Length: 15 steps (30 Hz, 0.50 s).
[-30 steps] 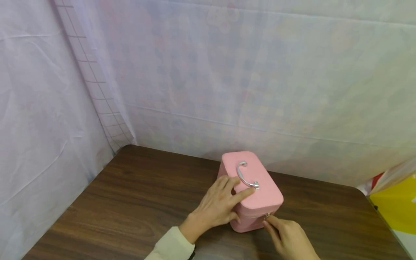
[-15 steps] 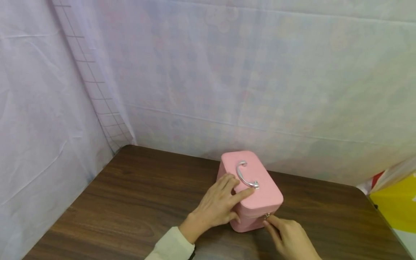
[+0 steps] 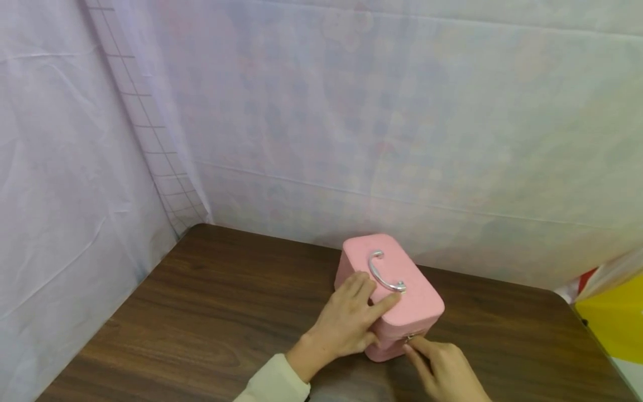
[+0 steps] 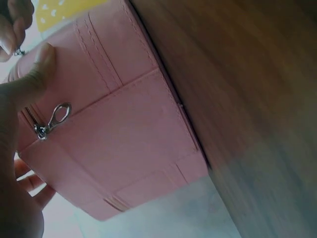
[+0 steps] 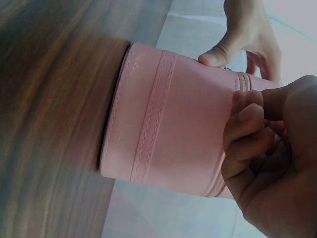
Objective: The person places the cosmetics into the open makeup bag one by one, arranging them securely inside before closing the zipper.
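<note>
A pink zippered vanity case (image 3: 414, 307) with a silver handle (image 3: 382, 276) on its lid stands upright on the table. My left hand (image 3: 346, 315) holds its left side, fingers over the lid and thumb against the wall below. At the near end, my right hand (image 3: 444, 368) pinches a small metal zipper pull (image 3: 409, 337), its fingers bunched together. A second zipper pull (image 4: 61, 113) hangs loose near the left thumb in the left wrist view. Part of the zipper (image 5: 243, 82) shows beside the right fingertips in the right wrist view. The inside is hidden by the lid.
The dark wood-grain table (image 3: 226, 312) ends at a pale curtain (image 3: 392, 123) behind the case. Another white curtain (image 3: 60, 167) hangs at the left. Something yellow (image 3: 615, 324) lies beyond the table's right edge.
The right hand's fingertips and the zipper pull have slid slightly left along the case's near end. The case's near end and the left hand have shifted a little to the right.
</note>
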### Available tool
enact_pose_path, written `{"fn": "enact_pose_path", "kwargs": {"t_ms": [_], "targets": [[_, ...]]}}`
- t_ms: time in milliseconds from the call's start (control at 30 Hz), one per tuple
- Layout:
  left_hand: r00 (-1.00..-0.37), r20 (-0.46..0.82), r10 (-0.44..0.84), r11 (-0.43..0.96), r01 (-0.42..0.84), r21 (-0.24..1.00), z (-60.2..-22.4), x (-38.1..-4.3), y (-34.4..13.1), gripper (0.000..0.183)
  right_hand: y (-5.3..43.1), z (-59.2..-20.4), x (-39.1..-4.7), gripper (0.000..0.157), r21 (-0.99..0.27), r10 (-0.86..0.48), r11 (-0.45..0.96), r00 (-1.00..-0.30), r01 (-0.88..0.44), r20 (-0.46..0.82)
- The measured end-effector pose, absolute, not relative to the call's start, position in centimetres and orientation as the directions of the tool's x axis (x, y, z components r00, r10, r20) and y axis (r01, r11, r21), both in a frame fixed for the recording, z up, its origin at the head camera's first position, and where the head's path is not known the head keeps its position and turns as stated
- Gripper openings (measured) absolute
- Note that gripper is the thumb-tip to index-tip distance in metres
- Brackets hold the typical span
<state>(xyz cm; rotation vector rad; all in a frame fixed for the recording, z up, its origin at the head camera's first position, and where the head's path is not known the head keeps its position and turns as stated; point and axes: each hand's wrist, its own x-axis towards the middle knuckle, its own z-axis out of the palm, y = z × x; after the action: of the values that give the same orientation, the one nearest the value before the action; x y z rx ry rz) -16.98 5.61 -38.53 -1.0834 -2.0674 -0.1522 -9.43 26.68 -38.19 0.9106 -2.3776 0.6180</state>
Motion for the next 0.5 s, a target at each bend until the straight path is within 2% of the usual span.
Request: {"fn": "enact_pose_path", "kwargs": {"t_ms": [300,500], "targets": [[-0.390,0.648,0.655,0.658,0.716,-0.234,-38.19,-16.22,6.10,0.097,26.67,-38.61,-9.38,0.031,-0.230,-0.472,0.667,-0.640,-0.709,0.606],[-0.401,0.630,0.665,0.664,0.705,-0.251,-38.17,-16.25,5.90,0.097,26.58,-38.36,-9.32,0.028,-0.240,-0.484,0.652,-0.639,-0.719,0.598]]}}
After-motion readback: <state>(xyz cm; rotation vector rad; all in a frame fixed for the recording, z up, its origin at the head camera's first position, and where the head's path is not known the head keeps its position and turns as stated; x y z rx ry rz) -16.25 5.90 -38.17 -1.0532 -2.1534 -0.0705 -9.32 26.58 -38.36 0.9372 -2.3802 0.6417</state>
